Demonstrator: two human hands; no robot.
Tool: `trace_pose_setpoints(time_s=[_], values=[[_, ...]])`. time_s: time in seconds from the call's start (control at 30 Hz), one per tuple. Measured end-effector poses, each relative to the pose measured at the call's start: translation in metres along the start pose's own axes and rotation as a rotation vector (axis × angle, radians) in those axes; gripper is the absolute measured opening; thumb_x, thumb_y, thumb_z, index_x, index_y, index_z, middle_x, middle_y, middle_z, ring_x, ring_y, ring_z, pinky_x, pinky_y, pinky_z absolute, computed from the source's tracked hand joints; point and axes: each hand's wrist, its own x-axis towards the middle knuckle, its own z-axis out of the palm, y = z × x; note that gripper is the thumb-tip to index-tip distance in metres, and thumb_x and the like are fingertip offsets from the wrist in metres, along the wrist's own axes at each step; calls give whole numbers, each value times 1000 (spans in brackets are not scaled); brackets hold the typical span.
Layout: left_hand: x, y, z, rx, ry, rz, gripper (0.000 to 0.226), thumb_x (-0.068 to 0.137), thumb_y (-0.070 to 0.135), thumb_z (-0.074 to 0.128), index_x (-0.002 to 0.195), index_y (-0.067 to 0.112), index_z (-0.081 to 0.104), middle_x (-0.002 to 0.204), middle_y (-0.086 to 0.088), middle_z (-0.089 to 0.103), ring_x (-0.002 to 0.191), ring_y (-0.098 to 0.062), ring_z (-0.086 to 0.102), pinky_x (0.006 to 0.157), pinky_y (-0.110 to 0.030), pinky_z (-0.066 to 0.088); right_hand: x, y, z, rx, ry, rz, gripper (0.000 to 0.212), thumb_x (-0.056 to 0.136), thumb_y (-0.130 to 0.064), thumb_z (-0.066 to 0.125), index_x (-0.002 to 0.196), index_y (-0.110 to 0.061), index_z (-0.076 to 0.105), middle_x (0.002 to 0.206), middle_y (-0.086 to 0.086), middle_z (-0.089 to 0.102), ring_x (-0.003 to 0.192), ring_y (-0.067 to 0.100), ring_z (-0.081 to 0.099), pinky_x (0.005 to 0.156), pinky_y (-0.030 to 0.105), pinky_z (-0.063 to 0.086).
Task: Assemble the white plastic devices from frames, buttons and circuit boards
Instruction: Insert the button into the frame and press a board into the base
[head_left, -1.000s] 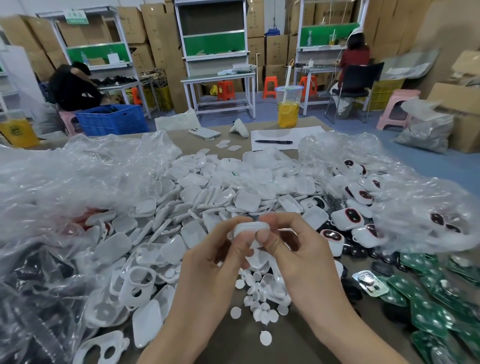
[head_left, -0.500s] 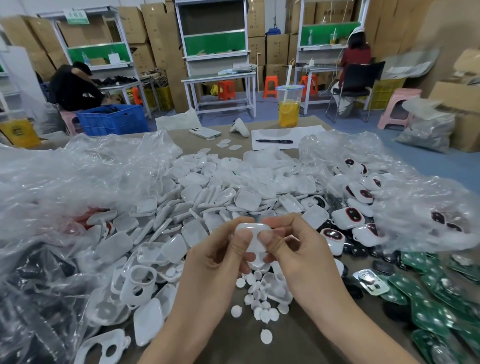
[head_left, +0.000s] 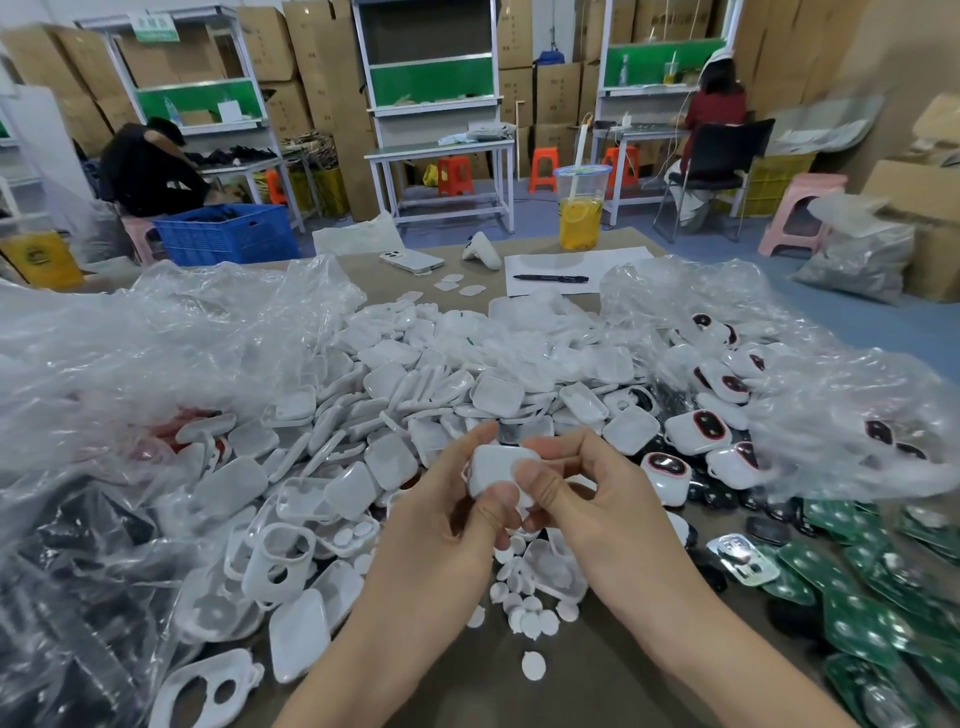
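Both the left hand (head_left: 447, 525) and right hand (head_left: 587, 499) pinch the white shell (head_left: 493, 470): likely light, stiff, slippery; best held by its edges.

We find bare table (head_left: 587, 696) only at the near edge. Ahead, the heap of white shells (head_left: 415, 379) blocks any reach; a crumpled clear bag (head_left: 130, 353) walls the left, and green circuit boards (head_left: 862, 629) cover the right.

Factory workshop: stacked cartons (head_left: 315, 62), workbenches (head_left: 441, 147)
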Motion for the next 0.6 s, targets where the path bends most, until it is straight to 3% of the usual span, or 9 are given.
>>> trace_pose_setpoints(time_s=[0.23, 0.43, 0.5, 0.6], values=[[0, 2, -2, -124, 7, -38, 33, 100, 16, 60, 121, 40, 66, 71, 1, 72, 62, -9, 63, 63, -11, 48, -1, -1, 0, -27, -1, 5, 8, 88, -29, 73, 95, -27, 69, 79, -9, 72, 64, 11, 71, 55, 15, 51], [0, 3, -4, -269, 12, -53, 26, 103, 17, 53, 117, 30, 71, 69, -6, 69, 58, -9, 57, 57, -14, 45, -1, -2, 1, -58, -29, -56, 15, 83, -44, 70, 92, -32, 69, 78, -12, 70, 63, 9, 69, 58, 15, 51], [4, 4, -6, -347, 34, -82, 25, 101, 17, 54, 116, 25, 72, 67, -9, 66, 58, -13, 54, 54, -17, 45, -2, -2, 0, -112, -72, -127, 15, 84, -47, 68, 98, -42, 68, 87, -12, 70, 72, 5, 69, 64, 14, 51], [9, 6, -12, -572, 14, -168, 26, 92, 18, 59, 109, 14, 77, 68, -10, 61, 57, -15, 52, 51, -21, 42, -2, -2, -1, -256, -176, -267, 25, 93, -29, 68, 106, -51, 66, 115, -22, 62, 105, 1, 64, 83, 9, 48]])
